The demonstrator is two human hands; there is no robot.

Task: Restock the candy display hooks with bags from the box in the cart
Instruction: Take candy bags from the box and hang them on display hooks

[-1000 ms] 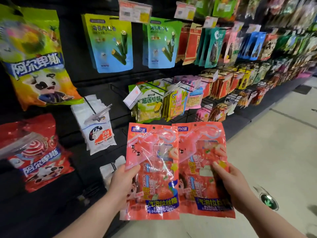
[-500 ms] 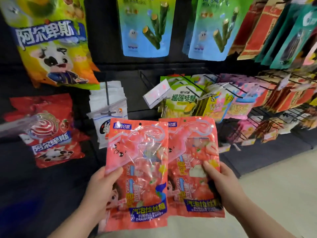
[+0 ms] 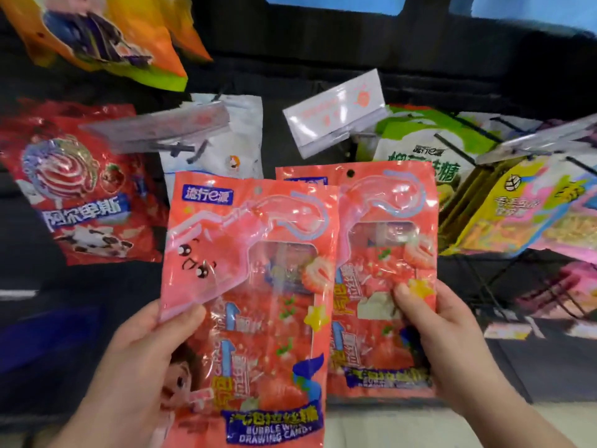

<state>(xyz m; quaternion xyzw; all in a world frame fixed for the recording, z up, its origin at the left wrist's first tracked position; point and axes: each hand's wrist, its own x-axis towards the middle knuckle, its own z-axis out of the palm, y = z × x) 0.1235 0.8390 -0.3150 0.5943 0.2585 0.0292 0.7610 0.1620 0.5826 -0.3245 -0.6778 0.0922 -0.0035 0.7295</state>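
Note:
Two pink strawberry candy bags are held side by side, close in front of the display wall. My left hand [image 3: 142,363] grips the left bag [image 3: 252,286] by its left edge, thumb on the front. The right bag [image 3: 381,253] sits partly behind the left one; my right hand [image 3: 445,347] holds it with the thumb pressed on its front. Each bag has a small hang hole at its top. Just above the bags a hook with a clear price tag [image 3: 336,114] sticks out with no bags visible on it. The box and cart are out of view.
White bags [image 3: 226,147] hang behind a clear tag [image 3: 161,127] at upper left. Red lollipop bags [image 3: 80,189] hang far left, an orange-yellow bag [image 3: 106,37] above. Green bags [image 3: 429,156] and yellow-pink bags [image 3: 523,208] on wire hooks crowd the right.
The view has moved closer and lower toward the display wall. Both bags have risen nearer the hook with the clear price tag. My grips are unchanged.

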